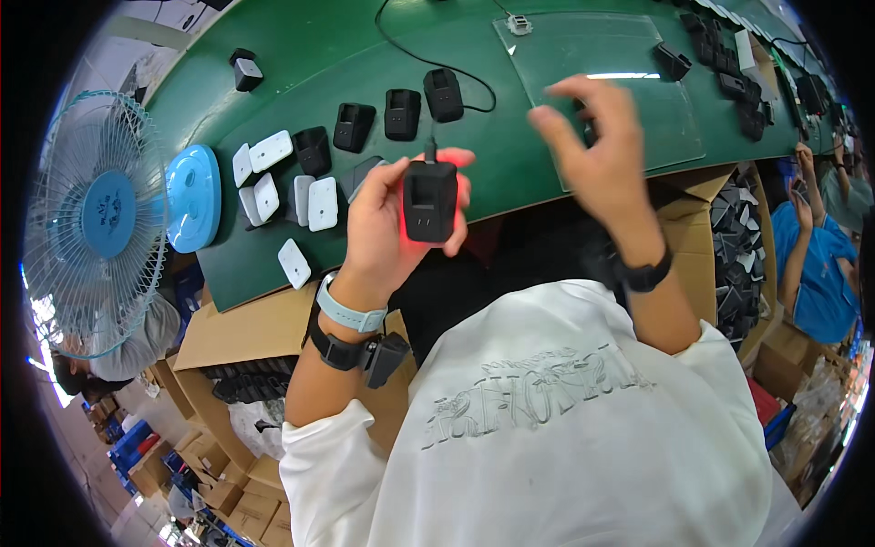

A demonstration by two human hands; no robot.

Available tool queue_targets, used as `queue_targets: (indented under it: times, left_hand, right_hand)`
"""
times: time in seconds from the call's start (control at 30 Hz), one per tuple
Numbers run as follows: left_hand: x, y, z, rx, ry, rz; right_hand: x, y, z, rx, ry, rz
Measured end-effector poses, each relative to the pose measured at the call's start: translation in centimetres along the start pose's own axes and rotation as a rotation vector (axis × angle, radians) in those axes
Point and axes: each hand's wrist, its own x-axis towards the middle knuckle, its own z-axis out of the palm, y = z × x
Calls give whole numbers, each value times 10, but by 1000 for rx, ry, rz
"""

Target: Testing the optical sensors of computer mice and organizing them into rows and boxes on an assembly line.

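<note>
My left hand [378, 223] is closed round a small black charging dock [429, 202] with a recessed bay and two small contact slots. A black cable plug [431, 150] enters its top edge, and red light glows on the fingers around it. Over the bench to the right, my right hand [602, 146] is raised, slightly blurred, with thumb and index finger apart. A dark patch shows behind its fingers; I cannot make out what it is. Beyond my left hand stand more black docks [402, 114], with several white rounded plates [323, 203] to their left.
The green bench [264, 100] carries a clear sheet [670, 137] on the right and black parts [729, 68] farther right. A blue fan [109, 214] stands at the left. Open cartons [693, 246] sit below the bench edge. Another person in blue [811, 264] is at the far right.
</note>
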Motion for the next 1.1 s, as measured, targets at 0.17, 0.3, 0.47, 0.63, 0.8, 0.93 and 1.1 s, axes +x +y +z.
queue_targets:
  times: [0.17,0.3,0.47,0.63,0.8,0.93,1.1]
  left_hand:
    - [-2,-9,8,-193,-3,72]
    - [-2,-12,1,-242,-67,97]
    - [-4,-11,15,-87,87,151]
    - [1,-19,11,240,217,243]
    - [-5,-21,5,279,195,311]
    - [-5,-22,5,200,143,295]
    - [-3,-18,11,91,145,276]
  right_hand:
    - [-16,84,-33,-559,14,28]
    - [-23,82,-21,-327,-109,139]
    - [-21,77,-6,55,-37,339]
    - [-22,-40,16,1263,-214,624]
    - [-22,-69,28,1074,-233,399]
    - [-34,-70,27,840,-221,212]
    - [-28,-70,27,687,-67,-63]
